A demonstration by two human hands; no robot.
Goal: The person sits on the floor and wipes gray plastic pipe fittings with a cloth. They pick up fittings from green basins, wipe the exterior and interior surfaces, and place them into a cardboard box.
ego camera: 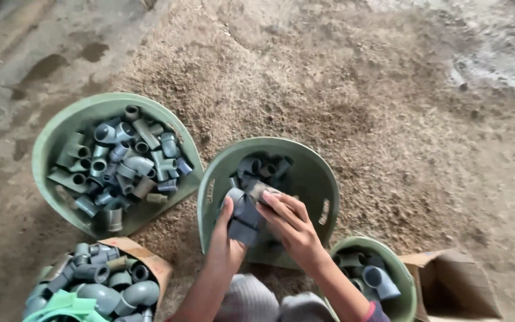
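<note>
Both hands met over the middle green basket, which sat on the sawdust-strewn floor. The left hand was closed around a grey pipe fitting, thumb up along its side. The right hand pinched a second, shorter fitting against the top of the first. A fuller green basket of fittings lay to the far left, a cardboard box of them at the near left, and a small green tub at the near right.

Grey pipe fittings, green tubs, brown cardboard box, tan floor.
</note>
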